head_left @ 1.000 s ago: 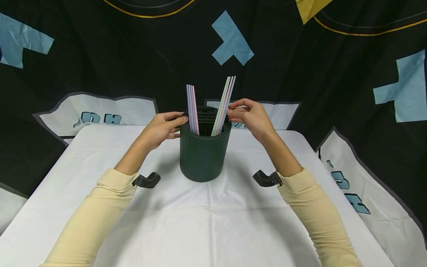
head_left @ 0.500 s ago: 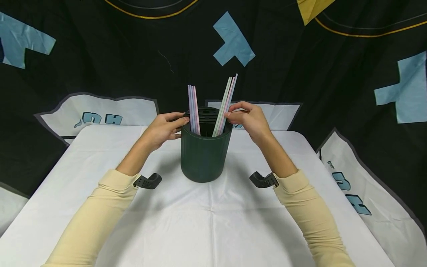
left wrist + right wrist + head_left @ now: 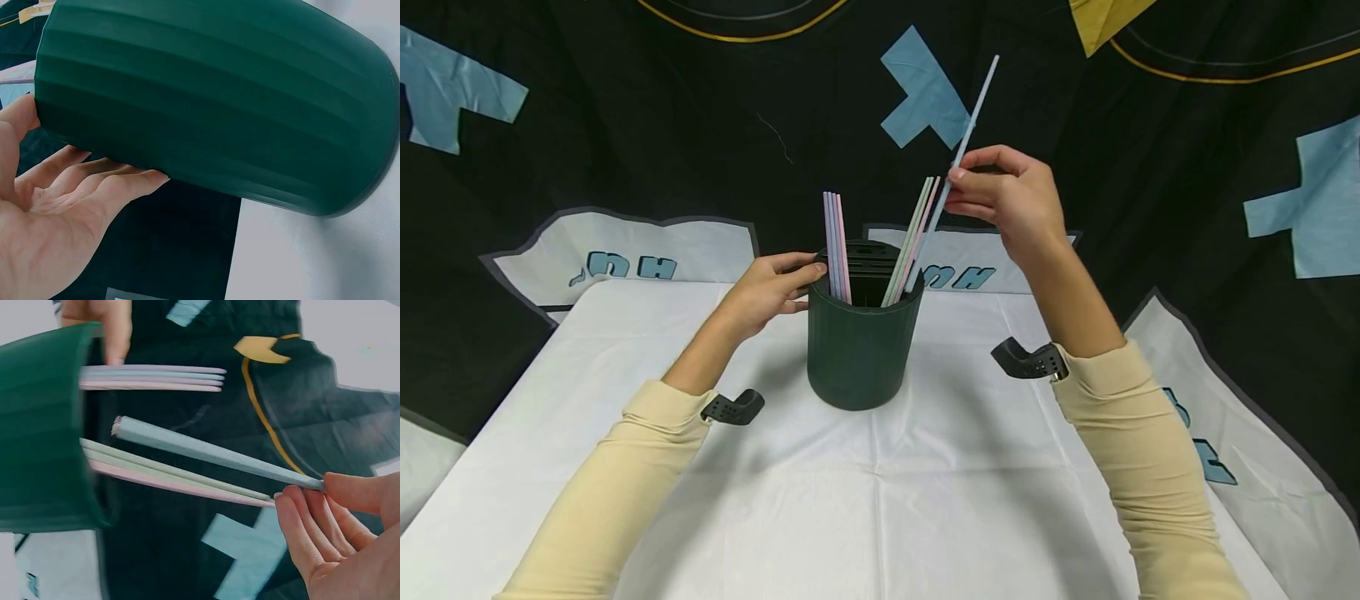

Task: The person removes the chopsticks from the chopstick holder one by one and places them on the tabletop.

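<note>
- Cup [image 3: 859, 358]: one side cut off by the left wrist view's top edge; rim blurred in the right wrist view.
- Sticks [image 3: 835, 242] in the cup: lower ends hidden by its wall.
- Left hand [image 3: 763, 293] beside the cup: some fingertips hidden behind it.
- Sleeves [image 3: 602, 483], nearer than the cup: cut off by the head view's bottom edge.

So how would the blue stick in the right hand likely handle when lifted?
The blue stick is probably stiff: it runs straight past where the right hand pinches it. Likely light, being so slender. Perhaps slippery, given its smooth-looking sides.
</note>
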